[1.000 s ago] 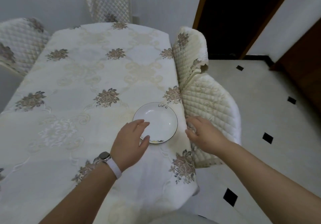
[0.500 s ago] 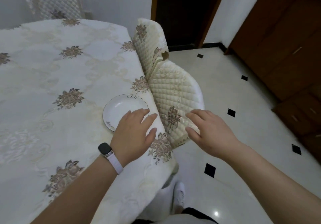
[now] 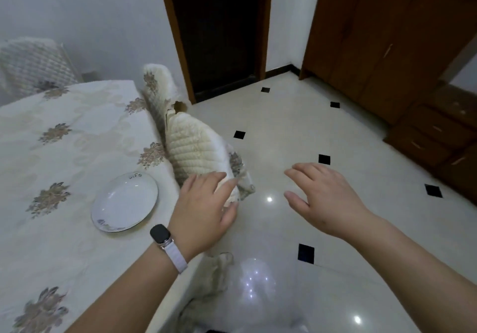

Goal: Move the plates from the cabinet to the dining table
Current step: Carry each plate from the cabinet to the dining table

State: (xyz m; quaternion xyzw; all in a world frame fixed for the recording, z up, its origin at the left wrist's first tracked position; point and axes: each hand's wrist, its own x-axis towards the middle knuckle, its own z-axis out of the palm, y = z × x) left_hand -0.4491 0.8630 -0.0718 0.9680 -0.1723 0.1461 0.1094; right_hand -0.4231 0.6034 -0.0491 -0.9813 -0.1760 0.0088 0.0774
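Note:
A white plate with a thin dark rim and the word "Life" lies flat on the dining table, near its right edge. My left hand, with a watch on the wrist, hovers to the right of the plate over the table's edge, fingers spread and holding nothing. Over the tiled floor, my right hand is also empty with its fingers apart. A brown wooden cabinet with shut doors stands at the upper right.
A quilted chair stands against the table's right side, just beyond my left hand. Another quilted chair is at the far left. A dark doorway lies ahead. Low brown drawers line the right wall beside glossy floor.
My view has swung right, away from the table toward the cabinet. Both hands have come off the plate and chair area and moved right; the plate stays on the table.

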